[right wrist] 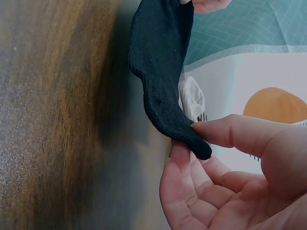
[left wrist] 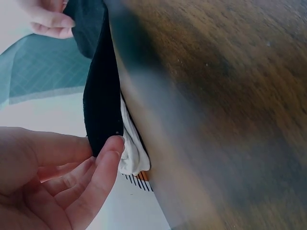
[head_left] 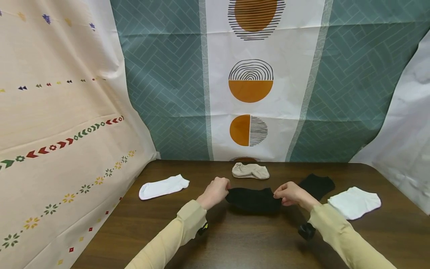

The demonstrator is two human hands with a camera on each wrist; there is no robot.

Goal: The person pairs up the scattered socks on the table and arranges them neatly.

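Observation:
A black ankle sock (head_left: 254, 200) is stretched sideways between both hands, a little above the brown table. At its left end my left hand (head_left: 215, 191) pinches it between thumb and fingers; the left wrist view shows the sock (left wrist: 103, 91) edge-on from that grip. My right hand (head_left: 293, 193) pinches the other end, where thumb and fingertips meet on the sock (right wrist: 160, 91) in the right wrist view. Behind it lies a folded beige pair of socks (head_left: 250, 171). Another black sock (head_left: 317, 185) rests just beyond the right hand, partly hidden by it.
On the left of the table (head_left: 168, 224) a white sock (head_left: 164, 186) lies flat. A second white sock (head_left: 355, 202) is at the right, beside the right forearm. Patterned cloth (head_left: 255, 45) hangs along the table's back edge, and more cloth (head_left: 57, 130) hangs at the left side.

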